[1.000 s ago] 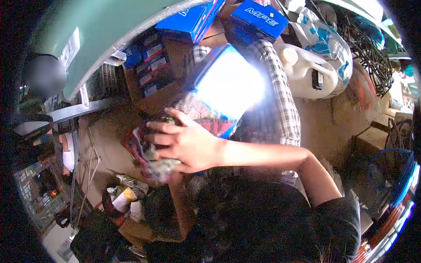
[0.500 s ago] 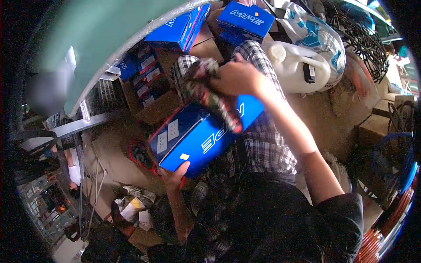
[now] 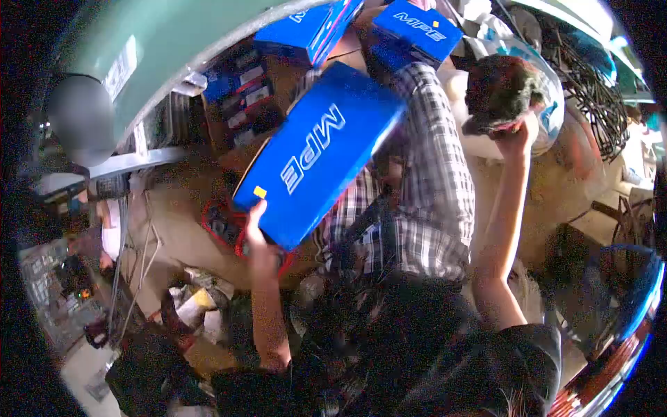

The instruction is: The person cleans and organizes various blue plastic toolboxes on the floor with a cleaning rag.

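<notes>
Low on its front corner, my left hand grips a blue MPE box, thumb beside a small yellow sticker. The box is tilted in front of my plaid-clad legs. Off to the right, my right hand is raised and closed around a bunched dark rag with reddish and pale patches. The rag hides most of those fingers. Between the rag and the box lies my plaid-covered knee.
More blue MPE boxes stand at the top. A cardboard carton holds several small blue boxes. A white jug is partly covered by the rag. Black cables pile up at right, and a green panel overhangs the upper left.
My right hand has swung right with the rag, away from the box top. The left hand has lifted and tipped the box, so its lettered face turns toward me.
</notes>
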Demonstrator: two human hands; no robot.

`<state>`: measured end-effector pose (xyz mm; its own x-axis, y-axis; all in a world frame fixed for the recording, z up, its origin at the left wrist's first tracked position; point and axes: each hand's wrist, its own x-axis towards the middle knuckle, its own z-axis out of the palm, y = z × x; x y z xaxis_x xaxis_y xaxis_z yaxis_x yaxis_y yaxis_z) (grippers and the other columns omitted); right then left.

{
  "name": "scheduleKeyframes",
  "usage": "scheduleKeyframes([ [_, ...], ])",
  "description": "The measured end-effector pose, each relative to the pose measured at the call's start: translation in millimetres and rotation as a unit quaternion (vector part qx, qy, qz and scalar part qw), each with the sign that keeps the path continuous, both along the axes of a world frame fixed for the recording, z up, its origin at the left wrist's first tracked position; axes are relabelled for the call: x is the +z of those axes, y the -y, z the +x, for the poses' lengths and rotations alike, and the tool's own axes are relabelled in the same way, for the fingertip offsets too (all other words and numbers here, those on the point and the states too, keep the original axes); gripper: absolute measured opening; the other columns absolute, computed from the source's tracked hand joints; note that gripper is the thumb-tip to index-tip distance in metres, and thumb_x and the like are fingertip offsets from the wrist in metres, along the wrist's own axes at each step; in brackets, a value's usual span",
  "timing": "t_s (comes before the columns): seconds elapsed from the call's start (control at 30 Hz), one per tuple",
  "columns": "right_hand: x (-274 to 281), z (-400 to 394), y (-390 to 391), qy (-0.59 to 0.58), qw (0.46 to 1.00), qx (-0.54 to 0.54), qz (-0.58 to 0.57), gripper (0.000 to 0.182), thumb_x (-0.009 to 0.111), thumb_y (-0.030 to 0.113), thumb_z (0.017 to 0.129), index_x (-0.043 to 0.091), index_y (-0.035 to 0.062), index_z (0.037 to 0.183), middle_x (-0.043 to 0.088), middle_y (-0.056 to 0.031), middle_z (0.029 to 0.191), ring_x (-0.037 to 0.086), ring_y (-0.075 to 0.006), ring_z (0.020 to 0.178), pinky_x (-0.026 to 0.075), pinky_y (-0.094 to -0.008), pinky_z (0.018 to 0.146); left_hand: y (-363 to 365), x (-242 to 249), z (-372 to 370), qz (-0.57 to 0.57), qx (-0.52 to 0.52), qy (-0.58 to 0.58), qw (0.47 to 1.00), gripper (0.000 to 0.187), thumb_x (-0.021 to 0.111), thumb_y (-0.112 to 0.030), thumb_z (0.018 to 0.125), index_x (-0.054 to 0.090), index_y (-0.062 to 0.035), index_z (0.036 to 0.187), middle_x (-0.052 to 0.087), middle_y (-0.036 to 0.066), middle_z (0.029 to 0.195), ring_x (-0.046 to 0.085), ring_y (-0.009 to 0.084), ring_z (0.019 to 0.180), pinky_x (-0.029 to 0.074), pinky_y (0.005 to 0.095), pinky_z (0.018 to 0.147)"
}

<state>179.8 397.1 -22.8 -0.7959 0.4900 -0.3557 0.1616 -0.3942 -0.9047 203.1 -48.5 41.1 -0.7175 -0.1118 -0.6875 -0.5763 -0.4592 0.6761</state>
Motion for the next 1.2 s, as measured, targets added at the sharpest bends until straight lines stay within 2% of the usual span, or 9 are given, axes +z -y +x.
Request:
scheduleKeyframes([
  [0.1,8,0,35,-0.003,0.999,0.021,0.029,0.032,0.042,0.033,0.088,0.057,0.0055,0.095,0.058,-0.0093,0.098,0.052,-0.0210,0.096,0.042,-0.0334,0.081,-8,-34,24,-0.171,-0.064,-0.213,0.960,0.046,0.058,-0.030,0.077,0.049,-0.0050,0.114,0.054,0.011,0.113,0.052,0.0262,0.102,0.044,0.0407,0.085],
  [0.23,68,-10,170,-0.003,0.854,0.367,0.369,0.038,0.053,0.030,0.077,0.049,0.0057,0.106,0.050,-0.0112,0.107,0.047,-0.0252,0.098,0.035,-0.0376,0.086,-49,7,0,0.259,0.029,-0.011,0.965,0.048,0.048,-0.039,0.082,0.049,-0.0073,0.118,0.054,0.011,0.115,0.051,0.0272,0.106,0.038,0.0452,0.092],
  [0.3,37,14,239,-0.344,0.741,0.340,0.466,0.037,0.056,0.032,0.067,0.058,-0.0023,0.080,0.055,-0.0123,0.084,0.051,-0.0281,0.080,0.037,-0.0445,0.073,-37,-9,8,0.366,-0.035,-0.033,0.930,0.054,0.044,-0.043,0.083,0.044,-0.0063,0.122,0.050,0.011,0.121,0.051,0.0279,0.106,0.038,0.0462,0.093],
  [0.37,55,34,254,-0.519,0.651,0.400,0.383,0.055,0.073,0.023,0.052,0.054,0.0226,0.104,0.026,-0.0029,0.142,0.015,-0.0243,0.133,0.002,-0.0480,0.108,-34,-14,16,0.397,-0.043,-0.019,0.917,0.054,0.042,-0.043,0.084,0.044,-0.0058,0.123,0.049,0.011,0.122,0.050,0.0283,0.107,0.038,0.0461,0.092],
  [0.47,54,31,235,-0.503,0.524,0.504,0.467,0.050,0.061,0.029,0.064,0.053,0.0233,0.113,0.029,0.0004,0.140,0.024,-0.0196,0.131,0.022,-0.0408,0.103,-32,-19,20,0.401,-0.035,-0.001,0.915,0.054,0.040,-0.042,0.085,0.043,-0.0049,0.123,0.048,0.012,0.124,0.050,0.0290,0.108,0.039,0.0459,0.092],
  [0.7,-6,-43,202,-0.268,0.755,0.254,0.542,0.052,0.050,0.049,0.078,0.053,0.0166,0.118,0.033,-0.0128,0.137,0.024,-0.0304,0.129,0.007,-0.0488,0.104,-30,-33,-3,0.196,-0.023,-0.133,0.971,0.049,0.042,-0.034,0.086,0.041,-0.0039,0.124,0.048,0.011,0.123,0.048,0.0238,0.110,0.037,0.0391,0.094],
  [0.83,-31,-85,186,-0.167,0.973,0.144,0.072,0.036,0.038,0.038,0.089,0.053,0.0093,0.105,0.052,-0.0053,0.097,0.047,-0.0158,0.088,0.036,-0.0314,0.075,-23,-32,-3,0.127,-0.054,-0.100,0.985,0.050,0.043,-0.033,0.085,0.041,-0.0025,0.125,0.049,0.012,0.123,0.049,0.0286,0.110,0.038,0.0438,0.093],
  [0.93,-44,-98,177,-0.071,0.935,0.026,-0.348,0.033,0.038,0.040,0.089,0.053,0.0119,0.080,0.054,-0.0035,0.072,0.051,-0.0130,0.067,0.042,-0.0301,0.056,-12,-35,1,0.092,-0.057,-0.096,0.990,0.051,0.043,-0.034,0.084,0.041,-0.0034,0.125,0.049,0.011,0.122,0.049,0.0285,0.109,0.038,0.0436,0.094],
  [1.2,-18,-34,189,0.052,0.846,0.105,-0.519,0.052,0.042,0.055,0.082,0.059,0.0087,0.099,0.061,-0.0125,0.097,0.055,-0.0281,0.089,0.045,-0.0429,0.078,-64,-12,-5,0.067,-0.004,-0.087,0.994,0.052,0.044,-0.035,0.082,0.039,-0.0082,0.126,0.049,0.010,0.121,0.049,0.0281,0.107,0.038,0.0442,0.091],
])
